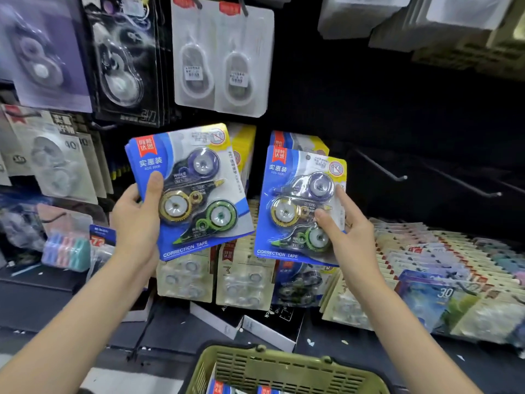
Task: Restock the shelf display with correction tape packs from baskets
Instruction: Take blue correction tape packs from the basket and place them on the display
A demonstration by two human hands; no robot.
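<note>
Packs: left hand (136, 220) grips stack (187, 191) | right hand (346, 237) pinches one (295, 211)

The dark shelf (326, 336) runs below both hands. Under the left hand (136, 220) and just right of it, cream blister packs (186, 277) stand upright in rows on it. Below the right hand (348, 237) stands a blue correction tape pack (298, 282). To the right of that hand, pale flat packs (426, 257) lie overlapped in long rows. Black-and-white boxes (264, 325) sit at the shelf's front, beneath the upright packs. Left of the left hand lies a pack of pastel pieces (66, 251).
</note>
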